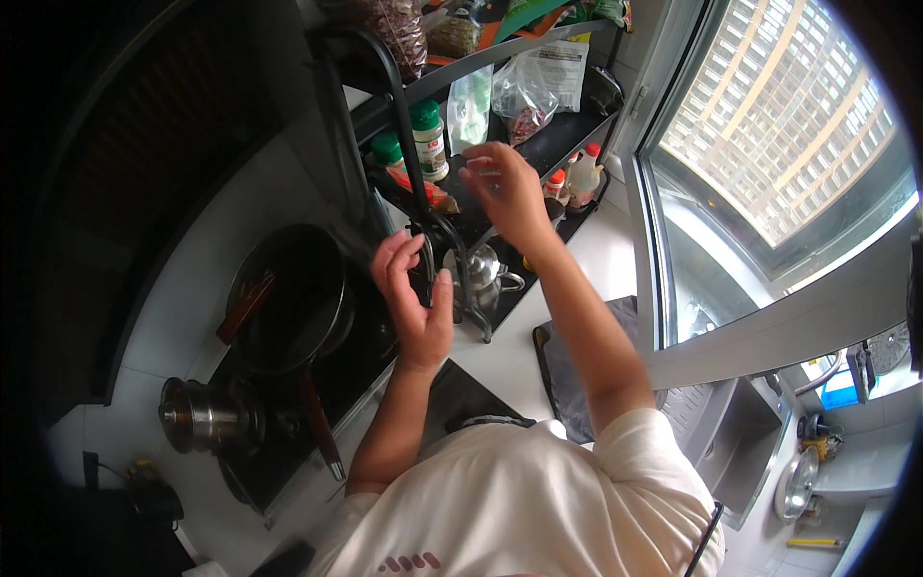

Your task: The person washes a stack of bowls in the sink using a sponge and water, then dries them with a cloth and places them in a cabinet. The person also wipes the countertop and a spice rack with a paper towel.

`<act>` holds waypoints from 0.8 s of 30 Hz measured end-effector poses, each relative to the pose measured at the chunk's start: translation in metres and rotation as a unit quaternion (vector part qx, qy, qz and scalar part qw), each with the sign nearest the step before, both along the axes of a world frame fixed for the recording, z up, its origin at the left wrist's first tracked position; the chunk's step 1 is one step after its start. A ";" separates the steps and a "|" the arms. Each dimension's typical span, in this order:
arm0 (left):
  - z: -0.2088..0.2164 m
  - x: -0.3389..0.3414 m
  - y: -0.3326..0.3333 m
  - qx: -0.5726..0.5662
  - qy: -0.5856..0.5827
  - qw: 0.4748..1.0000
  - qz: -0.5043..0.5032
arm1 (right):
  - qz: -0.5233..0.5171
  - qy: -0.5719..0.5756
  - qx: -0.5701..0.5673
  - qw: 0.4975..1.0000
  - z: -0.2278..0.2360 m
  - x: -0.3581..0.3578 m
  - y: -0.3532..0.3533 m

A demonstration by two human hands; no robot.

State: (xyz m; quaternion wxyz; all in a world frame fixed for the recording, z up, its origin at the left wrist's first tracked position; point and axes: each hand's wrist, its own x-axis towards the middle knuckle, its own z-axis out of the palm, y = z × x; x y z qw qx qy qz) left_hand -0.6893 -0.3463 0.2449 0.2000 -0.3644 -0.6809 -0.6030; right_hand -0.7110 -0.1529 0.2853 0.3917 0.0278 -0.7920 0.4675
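Observation:
My right hand (511, 197) reaches over the middle tier of a black metal shelf rack (471, 207). Its fingers are curved and apart, with nothing seen between them. Closest to it are a green-capped spice jar (430, 144), a white and green pouch (469, 111) and a clear bag of dark red bits (531, 111). A second green-capped jar (387, 149) stands behind an orange-red packet (428, 190). My left hand (413, 303) is raised beside the rack's front post, fingers bent and spread from the thumb, holding nothing. A shiny metal pot (478, 267) sits on the bottom tier.
On the left, a dark wok (288, 317) with a long wooden handle rests on the black stove, near a steel pot (192, 415). Red-capped bottles (584, 173) fill the rack's right end. An open window (760, 144) and a sink (745, 442) lie to the right.

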 end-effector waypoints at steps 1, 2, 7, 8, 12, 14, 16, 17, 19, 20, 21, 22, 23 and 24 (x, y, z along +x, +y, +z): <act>0.000 0.005 0.000 -0.016 0.054 0.998 0.018 | 0.014 0.035 -0.040 0.998 -0.002 0.012 -0.016; -0.004 0.009 0.004 0.009 0.063 0.998 -0.010 | 0.023 0.069 -0.078 0.994 -0.005 0.026 -0.030; -0.004 0.035 0.019 0.011 0.070 0.984 -0.160 | 0.190 0.134 -0.204 0.951 -0.039 0.083 -0.104; -0.002 0.039 0.016 -0.002 0.055 0.980 -0.191 | 0.202 0.108 -0.178 0.957 -0.042 0.088 -0.098; 0.000 0.043 0.013 -0.015 0.060 0.963 -0.262 | 0.175 0.110 -0.142 0.968 -0.049 0.102 -0.108; 0.003 0.049 0.002 -0.031 0.042 0.957 -0.285 | 0.158 0.103 -0.102 0.977 -0.054 0.109 -0.112; -0.010 0.052 0.000 0.021 0.022 0.958 -0.284 | 0.149 0.106 -0.064 0.981 -0.057 0.114 -0.117; -0.012 0.054 -0.006 0.018 0.015 0.958 -0.284 | 0.145 0.111 -0.047 0.982 -0.059 0.116 -0.119; -0.019 0.059 -0.009 0.035 -0.018 0.955 -0.294 | 0.136 0.124 -0.014 0.983 -0.066 0.120 -0.122; -0.021 0.062 -0.012 0.050 -0.036 0.953 -0.296 | 0.137 0.129 -0.001 0.982 -0.070 0.122 -0.127; -0.021 0.063 -0.015 0.064 -0.040 0.951 -0.298 | 0.141 0.136 0.010 0.981 -0.073 0.123 -0.132; -0.024 0.063 -0.019 0.079 -0.041 0.950 -0.300 | 0.151 0.141 0.018 0.978 -0.077 0.123 -0.137; -0.026 0.065 -0.025 0.070 -0.035 0.949 -0.306 | 0.157 0.150 0.024 0.976 -0.081 0.124 -0.142; -0.030 0.066 -0.029 0.092 -0.033 0.949 -0.298 | 0.173 0.156 0.029 0.972 -0.085 0.124 -0.147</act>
